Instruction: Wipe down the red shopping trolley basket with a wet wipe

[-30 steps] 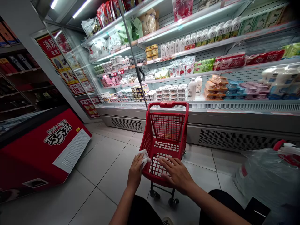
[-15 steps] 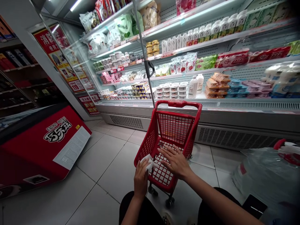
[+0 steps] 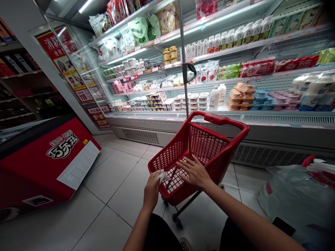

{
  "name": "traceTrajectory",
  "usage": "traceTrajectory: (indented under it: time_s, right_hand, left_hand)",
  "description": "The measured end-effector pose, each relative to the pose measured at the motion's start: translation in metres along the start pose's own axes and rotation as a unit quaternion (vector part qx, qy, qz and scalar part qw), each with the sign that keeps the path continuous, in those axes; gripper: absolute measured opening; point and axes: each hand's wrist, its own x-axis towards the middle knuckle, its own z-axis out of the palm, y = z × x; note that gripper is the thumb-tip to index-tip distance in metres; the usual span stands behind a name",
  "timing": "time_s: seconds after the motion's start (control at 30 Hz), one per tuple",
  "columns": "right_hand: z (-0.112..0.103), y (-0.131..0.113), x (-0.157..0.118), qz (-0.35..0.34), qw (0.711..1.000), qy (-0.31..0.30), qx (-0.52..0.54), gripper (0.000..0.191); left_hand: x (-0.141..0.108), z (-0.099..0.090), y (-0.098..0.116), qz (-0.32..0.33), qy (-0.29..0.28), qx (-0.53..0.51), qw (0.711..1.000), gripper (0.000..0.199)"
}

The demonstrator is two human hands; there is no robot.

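Observation:
A small red plastic shopping cart [image 3: 209, 143] on black wheels stands in front of me, turned at an angle. My left hand [image 3: 152, 188] is closed on a crumpled white tissue [image 3: 162, 176] at the cart's near left rim. Fingers outstretched, my right hand [image 3: 194, 173] is over the near right side of the basket. It holds nothing; whether its palm touches the rim cannot be made out. Through the grid of the basket floor, the pale tiles show.
An open refrigerated display [image 3: 162, 120] with dairy goods runs behind the cart. A red chest freezer [image 3: 47, 167] stands left. Clear wrapped bottles [image 3: 290, 195] with red handles and a dark phone-like object [image 3: 283, 226] are at right. Grey tiles [image 3: 117, 188] cover the floor.
The cart has swivelled, its handle end swinging to the right. My left hand has moved slightly left and down with the tissue, while my right hand stays over the basket. The glass door has slid right.

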Motion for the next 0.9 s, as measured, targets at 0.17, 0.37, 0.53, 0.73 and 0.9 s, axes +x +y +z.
traceTrajectory:
  time_s: [0.17,0.37,0.53,0.73,0.9]
  right_hand:
    - [0.012,-0.005,0.0,0.024,0.999,0.024,-0.032,0.051]
    - [0.013,-0.008,0.003,0.019,0.999,0.018,-0.036,0.058]
    - [0.019,-0.018,0.011,0.048,0.998,0.02,-0.045,0.056]
    - [0.034,-0.029,0.025,0.085,0.995,0.013,-0.049,0.058]
    - [0.022,-0.022,0.024,0.077,0.995,-0.017,-0.058,0.058]
  left_hand:
    - [-0.053,0.023,0.051,0.02,0.071,-0.012,0.997,0.043]
    - [-0.023,-0.005,0.005,0.127,-0.022,-0.023,0.991,0.04]
    - [0.027,-0.027,-0.039,0.047,-0.038,-0.014,0.998,0.04]
    - [0.006,0.013,0.001,0.048,0.016,-0.006,0.999,0.04]
    - [-0.011,0.02,0.006,0.097,0.064,0.016,0.993,0.045]
